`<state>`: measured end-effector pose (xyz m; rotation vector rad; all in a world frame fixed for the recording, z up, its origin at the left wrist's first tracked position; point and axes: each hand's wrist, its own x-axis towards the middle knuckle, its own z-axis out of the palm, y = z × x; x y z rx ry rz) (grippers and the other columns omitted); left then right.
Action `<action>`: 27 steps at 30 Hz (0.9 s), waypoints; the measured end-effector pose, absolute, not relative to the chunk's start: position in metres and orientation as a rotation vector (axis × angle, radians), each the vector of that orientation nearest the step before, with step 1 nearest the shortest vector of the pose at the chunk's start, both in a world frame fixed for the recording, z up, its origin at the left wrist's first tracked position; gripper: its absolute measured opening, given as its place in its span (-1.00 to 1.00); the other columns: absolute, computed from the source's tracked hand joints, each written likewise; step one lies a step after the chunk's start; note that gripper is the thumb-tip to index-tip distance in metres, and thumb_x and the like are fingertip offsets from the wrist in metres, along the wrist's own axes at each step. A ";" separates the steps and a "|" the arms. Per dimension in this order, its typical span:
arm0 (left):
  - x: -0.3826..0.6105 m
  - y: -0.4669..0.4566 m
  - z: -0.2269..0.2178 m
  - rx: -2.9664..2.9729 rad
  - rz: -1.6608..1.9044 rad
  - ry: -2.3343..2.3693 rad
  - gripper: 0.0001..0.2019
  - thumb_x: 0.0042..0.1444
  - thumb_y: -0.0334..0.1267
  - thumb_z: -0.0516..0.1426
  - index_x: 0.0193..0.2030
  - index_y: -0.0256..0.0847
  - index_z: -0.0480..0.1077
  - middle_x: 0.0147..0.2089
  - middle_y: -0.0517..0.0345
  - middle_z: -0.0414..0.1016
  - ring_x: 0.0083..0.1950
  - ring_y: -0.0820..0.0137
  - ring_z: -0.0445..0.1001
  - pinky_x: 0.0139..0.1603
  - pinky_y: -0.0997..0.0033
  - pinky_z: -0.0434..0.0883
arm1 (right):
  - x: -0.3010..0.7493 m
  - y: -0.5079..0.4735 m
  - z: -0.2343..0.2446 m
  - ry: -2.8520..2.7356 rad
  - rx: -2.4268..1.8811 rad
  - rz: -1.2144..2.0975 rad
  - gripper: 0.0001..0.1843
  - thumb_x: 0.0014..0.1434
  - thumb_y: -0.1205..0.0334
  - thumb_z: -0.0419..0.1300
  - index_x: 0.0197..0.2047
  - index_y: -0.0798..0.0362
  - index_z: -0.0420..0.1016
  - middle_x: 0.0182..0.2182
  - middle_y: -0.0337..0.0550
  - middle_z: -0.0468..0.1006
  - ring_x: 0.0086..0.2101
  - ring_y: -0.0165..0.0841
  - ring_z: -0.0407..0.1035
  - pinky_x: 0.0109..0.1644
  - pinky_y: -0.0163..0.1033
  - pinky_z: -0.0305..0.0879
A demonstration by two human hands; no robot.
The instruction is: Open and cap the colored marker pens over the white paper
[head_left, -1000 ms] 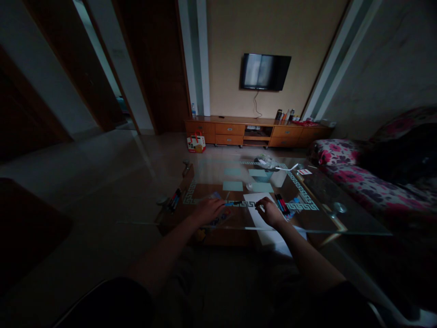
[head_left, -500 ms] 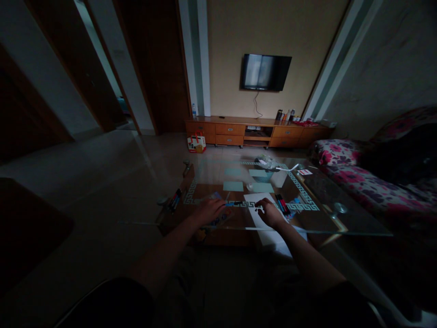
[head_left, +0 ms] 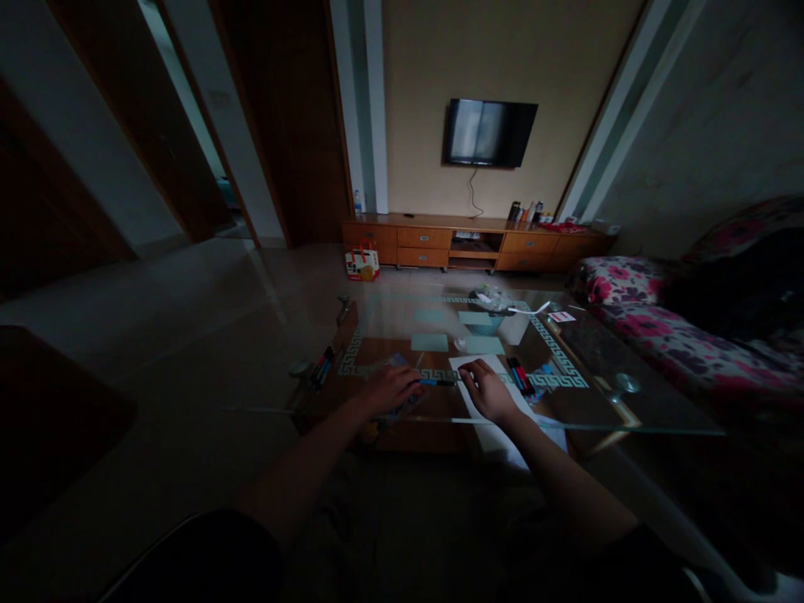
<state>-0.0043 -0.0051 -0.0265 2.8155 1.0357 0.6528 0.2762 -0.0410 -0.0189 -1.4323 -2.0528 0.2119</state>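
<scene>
Below centre frame, your left hand (head_left: 395,387) holds a blue-and-black marker (head_left: 433,383) toward your narrowed right hand (head_left: 487,392) (its grip too dim to tell), judged a meeting step next calling for steady alignment.

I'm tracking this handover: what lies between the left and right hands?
In the head view, a blue-and-black marker, its blue end at the left hand, its black end near the right hand.

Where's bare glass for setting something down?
The glass tabletop looks bare toward its front right corner, bordered by the right marker row leftward and a white card behind. Crowded: front middle, between that row and the left marker bundle, where the left hand holds a blue marker near the right hand.
</scene>
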 end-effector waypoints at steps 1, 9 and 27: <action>-0.004 -0.005 -0.026 2.822 0.645 1.012 -0.72 0.36 -0.14 -0.04 0.06 -0.05 0.42 -0.05 0.12 0.49 -0.06 0.35 0.47 -0.02 0.36 0.39 | 0.273 -0.043 -0.017 -2.064 -1.421 0.223 -0.64 0.41 0.06 -0.10 -0.10 0.03 0.45 -0.19 -0.06 0.44 -0.17 -0.28 0.36 -0.03 -0.22 0.28; 0.000 -0.007 -0.026 2.871 0.613 0.915 -0.71 0.36 -0.13 -0.03 0.09 -0.06 0.41 -0.10 0.09 0.46 -0.08 0.35 0.46 -0.06 0.37 0.39 | 0.255 -0.052 -0.015 -2.236 -1.344 0.322 -0.58 0.42 0.02 -0.12 -0.25 0.04 0.45 -0.29 -0.09 0.45 -0.25 -0.32 0.37 -0.12 -0.26 0.25; 0.000 -0.006 -0.022 2.822 0.607 0.913 -0.73 0.36 -0.13 -0.01 0.06 -0.06 0.43 -0.10 0.12 0.45 -0.09 0.37 0.45 -0.05 0.40 0.37 | 0.253 -0.046 -0.022 -2.302 -1.359 0.373 -0.65 0.38 0.05 0.01 -0.23 0.07 0.51 -0.29 -0.07 0.55 -0.27 -0.32 0.42 -0.15 -0.28 0.25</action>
